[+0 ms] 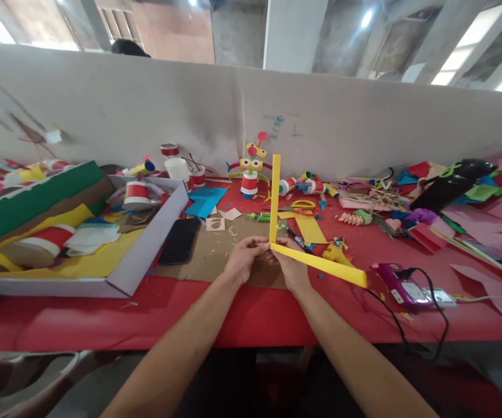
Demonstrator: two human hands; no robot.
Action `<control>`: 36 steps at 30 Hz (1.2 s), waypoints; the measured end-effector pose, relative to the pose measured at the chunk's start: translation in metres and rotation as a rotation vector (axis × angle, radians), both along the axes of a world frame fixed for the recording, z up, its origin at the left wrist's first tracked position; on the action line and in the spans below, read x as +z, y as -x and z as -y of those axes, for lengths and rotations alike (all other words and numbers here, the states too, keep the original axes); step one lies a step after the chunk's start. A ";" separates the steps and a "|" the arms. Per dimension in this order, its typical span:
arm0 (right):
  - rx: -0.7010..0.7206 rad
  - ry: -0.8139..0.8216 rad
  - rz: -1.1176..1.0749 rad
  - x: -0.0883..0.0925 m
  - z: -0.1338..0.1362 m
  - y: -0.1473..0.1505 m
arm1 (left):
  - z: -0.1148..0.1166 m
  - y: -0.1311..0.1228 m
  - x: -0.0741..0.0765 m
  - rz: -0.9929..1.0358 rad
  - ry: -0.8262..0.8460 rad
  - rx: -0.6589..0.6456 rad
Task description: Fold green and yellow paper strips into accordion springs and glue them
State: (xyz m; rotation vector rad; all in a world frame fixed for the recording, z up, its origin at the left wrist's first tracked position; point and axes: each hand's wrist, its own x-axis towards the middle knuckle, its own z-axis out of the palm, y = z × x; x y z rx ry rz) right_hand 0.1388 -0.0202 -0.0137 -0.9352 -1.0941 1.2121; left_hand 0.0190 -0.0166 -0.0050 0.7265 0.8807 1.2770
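Observation:
Two yellow paper strips meet at a corner between my hands. One strip [274, 197] stands upright; the other strip [325, 265] runs down to the right. My left hand [243, 259] pinches the corner from the left, fingers closed on the paper. My right hand [292, 267] grips the same joint from the right. Both hands hover over a brown cardboard sheet [207, 255] on the red table [251, 316].
A white box [146, 247] with paper cups and yellow sheets sits at left. A black phone [179, 240] lies beside it. Yellow scissors [302, 204], a paper-cup robot figure [250, 174], a pink glue gun [401, 285] with black cable, and coloured paper scraps at right.

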 end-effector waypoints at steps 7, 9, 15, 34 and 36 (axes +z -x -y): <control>0.006 -0.053 0.127 -0.008 -0.001 -0.001 | -0.001 0.004 0.004 -0.101 -0.031 0.035; 0.022 -0.064 0.119 -0.009 0.000 -0.001 | -0.001 0.003 0.004 -0.095 -0.035 0.043; 0.022 -0.020 0.039 -0.004 0.000 0.002 | -0.001 -0.001 0.004 -0.018 -0.003 0.064; 0.009 -0.070 0.015 0.001 0.000 0.003 | -0.003 0.000 0.002 0.012 0.028 0.114; 0.014 -0.078 0.056 0.002 0.001 0.003 | -0.003 -0.002 0.003 0.045 0.024 0.134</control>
